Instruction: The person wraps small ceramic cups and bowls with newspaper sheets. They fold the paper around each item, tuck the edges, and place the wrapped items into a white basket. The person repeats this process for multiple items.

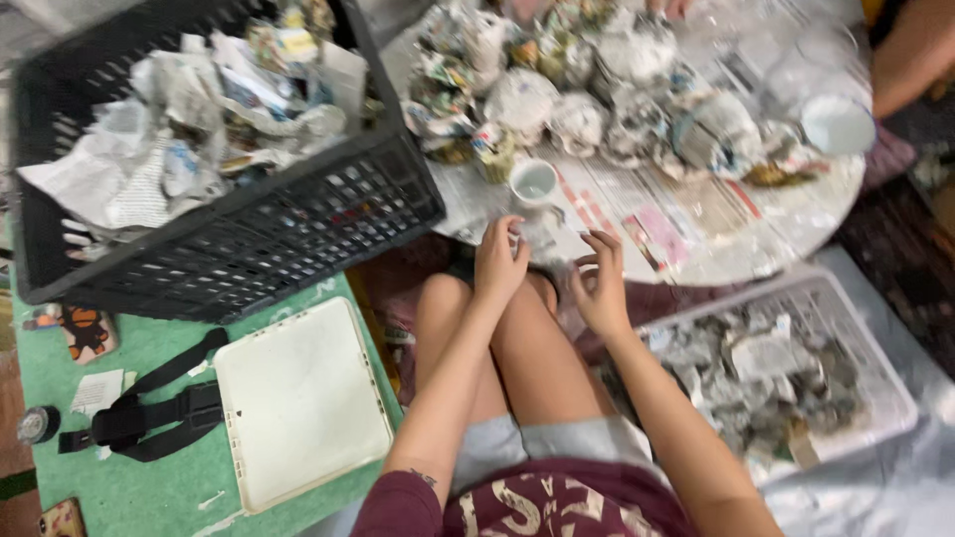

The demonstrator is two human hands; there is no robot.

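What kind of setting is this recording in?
Probably a home or small workshop floor used for packing crockery: a low round table covered with newspaper-wrapped pieces, a black crate of crumpled paper, and a white cup.

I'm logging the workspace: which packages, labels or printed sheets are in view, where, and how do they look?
Wrapped bundles: clustered on the round table, lumpy, grey-white newsprint.
Newspaper sheets: spread flat on the table, pale with pink patches.
Crumpled paper: in the black crate, left.
White tray: on the green mat, blank, rounded square.
No screens.

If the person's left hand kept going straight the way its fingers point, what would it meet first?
Probably the small white cup on the round table, just beyond the left hand; depth is unclear.
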